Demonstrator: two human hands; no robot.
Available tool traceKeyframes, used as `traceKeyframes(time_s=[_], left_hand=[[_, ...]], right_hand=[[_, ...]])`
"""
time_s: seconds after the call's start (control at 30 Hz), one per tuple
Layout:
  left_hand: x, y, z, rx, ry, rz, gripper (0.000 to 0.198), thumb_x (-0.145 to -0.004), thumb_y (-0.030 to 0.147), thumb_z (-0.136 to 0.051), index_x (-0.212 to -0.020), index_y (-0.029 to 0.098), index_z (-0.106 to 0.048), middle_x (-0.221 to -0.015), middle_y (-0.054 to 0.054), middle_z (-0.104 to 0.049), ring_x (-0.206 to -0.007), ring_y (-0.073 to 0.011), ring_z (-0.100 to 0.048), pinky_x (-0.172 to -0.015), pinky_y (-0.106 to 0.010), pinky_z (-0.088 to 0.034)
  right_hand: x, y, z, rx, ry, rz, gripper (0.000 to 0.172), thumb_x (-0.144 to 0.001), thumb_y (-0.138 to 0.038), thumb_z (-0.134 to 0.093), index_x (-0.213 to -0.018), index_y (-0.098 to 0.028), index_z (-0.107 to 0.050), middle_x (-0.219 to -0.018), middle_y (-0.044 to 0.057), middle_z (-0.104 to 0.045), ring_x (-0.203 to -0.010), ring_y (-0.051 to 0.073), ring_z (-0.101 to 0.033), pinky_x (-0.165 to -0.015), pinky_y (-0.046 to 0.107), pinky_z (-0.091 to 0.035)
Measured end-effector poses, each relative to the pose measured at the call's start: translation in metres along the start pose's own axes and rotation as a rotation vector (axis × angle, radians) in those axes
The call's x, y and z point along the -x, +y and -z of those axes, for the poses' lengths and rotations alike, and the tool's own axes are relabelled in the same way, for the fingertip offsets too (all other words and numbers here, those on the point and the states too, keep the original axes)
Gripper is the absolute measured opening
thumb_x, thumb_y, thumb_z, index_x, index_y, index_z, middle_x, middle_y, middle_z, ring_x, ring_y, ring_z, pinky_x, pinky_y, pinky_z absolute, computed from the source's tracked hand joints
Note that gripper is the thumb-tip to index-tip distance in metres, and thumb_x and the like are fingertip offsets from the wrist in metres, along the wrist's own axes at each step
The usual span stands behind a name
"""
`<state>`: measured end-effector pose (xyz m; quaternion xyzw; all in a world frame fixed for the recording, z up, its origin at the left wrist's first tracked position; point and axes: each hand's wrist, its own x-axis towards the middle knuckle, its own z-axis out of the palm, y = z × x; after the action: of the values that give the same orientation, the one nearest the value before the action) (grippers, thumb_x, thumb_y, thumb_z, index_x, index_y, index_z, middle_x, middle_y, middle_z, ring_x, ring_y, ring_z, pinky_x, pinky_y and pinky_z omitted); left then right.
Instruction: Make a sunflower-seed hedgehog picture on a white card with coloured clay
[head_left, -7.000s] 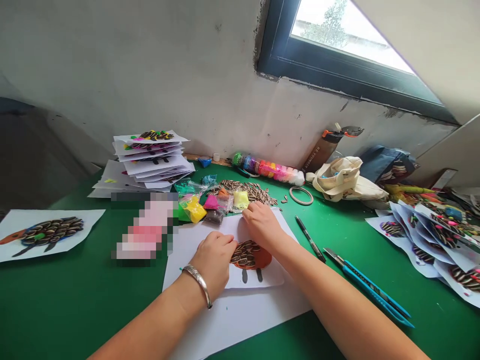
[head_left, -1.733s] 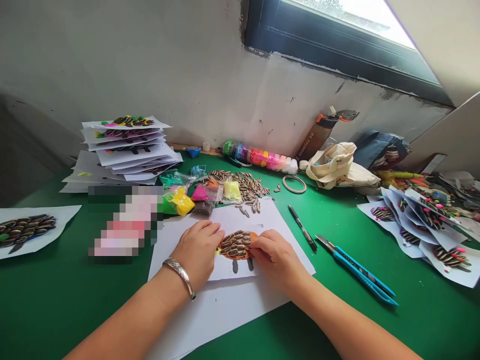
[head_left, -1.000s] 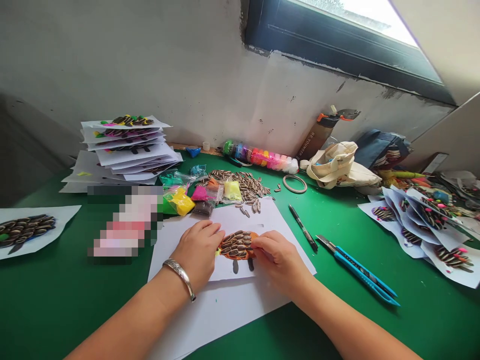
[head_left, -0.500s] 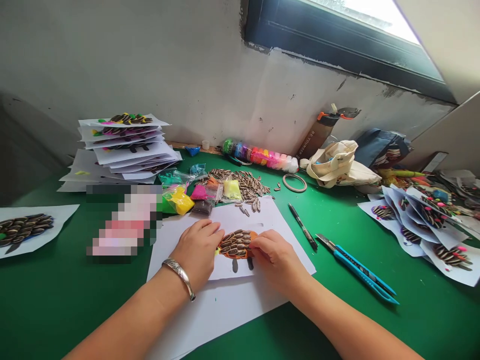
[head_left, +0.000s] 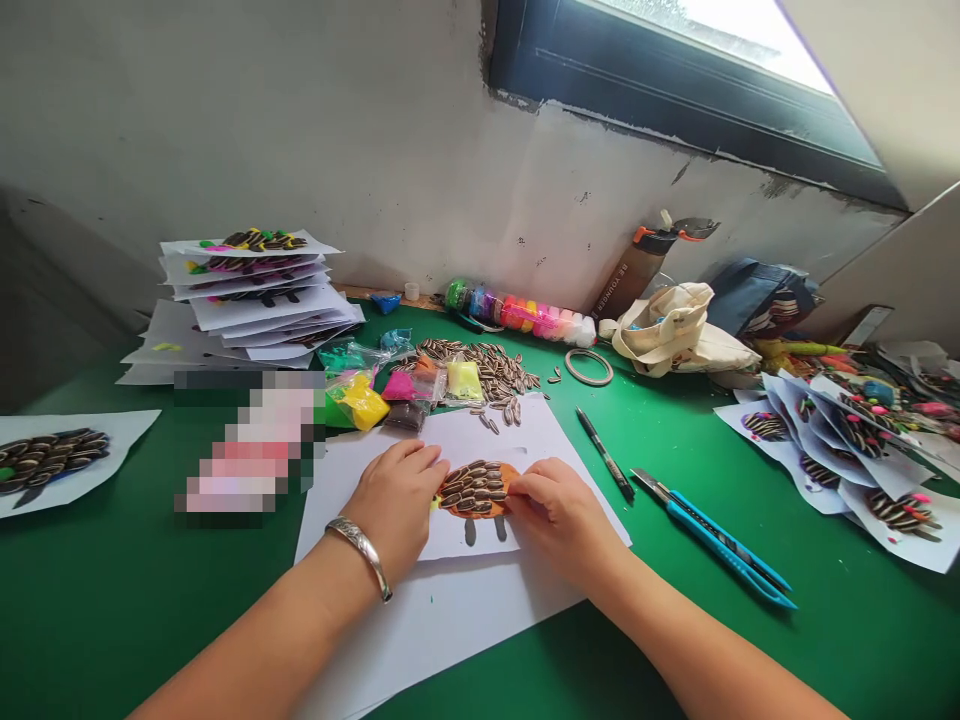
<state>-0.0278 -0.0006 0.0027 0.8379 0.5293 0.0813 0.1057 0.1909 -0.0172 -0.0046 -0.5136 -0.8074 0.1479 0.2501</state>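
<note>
Lying just below the centre of the frame: one seed-covered figure (head_left: 474, 490), orange ground showing towards its right end, two grey legs (head_left: 470, 531) below, on a white card (head_left: 451, 543) over larger white paper (head_left: 450, 640). Long axis: left to right across the frame, roughly level, filling the gap between the hands. Left hand (head_left: 394, 495): at the figure's left end, palm down, fingers bent, tips at or just beside the figure; whether they grip anything underneath, cannot tell. Right hand (head_left: 566, 515): at the right end, thumb and forefinger close together at the orange edge; whether a seed sits between them, cannot tell. Nearer hand: neither clearly, one at each end. Loose seeds (head_left: 499, 370): heaped above the figure, upper middle, apart from both hands. Also on the green tabletop (head_left: 150, 620): black pen (head_left: 604, 453) and blue knife (head_left: 712, 540), right of the right hand.
</note>
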Motion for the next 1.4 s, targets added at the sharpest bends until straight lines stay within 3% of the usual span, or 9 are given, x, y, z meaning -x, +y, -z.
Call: traceKeyframes(time_s=[0.53,0.83,0.97,1.2,1.4], left_hand=[[0.000,0.000,-0.001,-0.003,0.019,-0.004,0.045,-0.074,0.000,-0.045,-0.110,0.018,-0.064,-0.123,-0.007,-0.060,-0.119,-0.0277,-0.046,-0.099,-0.044,-0.042],[0.000,0.001,0.002,-0.011,-0.030,0.002,0.047,-0.074,-0.001,-0.043,-0.114,0.015,-0.062,-0.125,-0.009,-0.059,-0.120,-0.0284,-0.044,-0.099,-0.044,-0.041],[0.000,0.001,0.003,-0.008,-0.023,0.002,0.047,-0.072,-0.002,-0.044,-0.111,0.018,-0.063,-0.122,-0.007,-0.060,-0.118,-0.0275,-0.045,-0.096,-0.042,-0.042],[0.003,0.002,0.005,-0.003,-0.006,-0.015,0.043,-0.071,-0.001,-0.045,-0.104,0.017,-0.065,-0.116,-0.010,-0.062,-0.111,-0.0289,-0.049,-0.090,-0.043,-0.045],[0.005,0.002,0.006,-0.001,0.000,-0.026,0.040,-0.070,-0.001,-0.046,-0.101,0.018,-0.065,-0.113,-0.009,-0.063,-0.108,-0.0273,-0.050,-0.088,-0.041,-0.045]], right_hand=[[-0.005,-0.003,-0.002,0.031,-0.030,0.030,0.018,-0.083,-0.012,-0.054,-0.070,-0.019,-0.065,-0.070,0.003,-0.056,-0.068,0.015,-0.048,-0.062,0.026,-0.036],[-0.005,0.003,0.005,-0.061,0.020,-0.015,0.016,-0.084,-0.012,-0.053,-0.079,-0.021,-0.066,-0.073,0.003,-0.058,-0.073,0.016,-0.052,-0.064,0.026,-0.039],[-0.026,0.009,0.014,0.004,0.050,-0.032,0.017,-0.084,-0.013,-0.052,-0.080,-0.021,-0.066,-0.076,0.003,-0.060,-0.076,0.016,-0.053,-0.067,0.026,-0.040],[-0.085,0.011,0.001,0.195,-0.097,-0.104,0.017,-0.077,-0.019,-0.058,-0.093,-0.020,-0.065,-0.075,0.002,-0.065,-0.065,0.014,-0.054,-0.059,0.023,-0.035],[-0.101,0.008,-0.006,0.230,-0.143,-0.090,0.017,-0.072,-0.008,-0.050,-0.071,-0.018,-0.064,-0.070,0.005,-0.065,-0.066,0.016,-0.054,-0.057,0.024,-0.031]])
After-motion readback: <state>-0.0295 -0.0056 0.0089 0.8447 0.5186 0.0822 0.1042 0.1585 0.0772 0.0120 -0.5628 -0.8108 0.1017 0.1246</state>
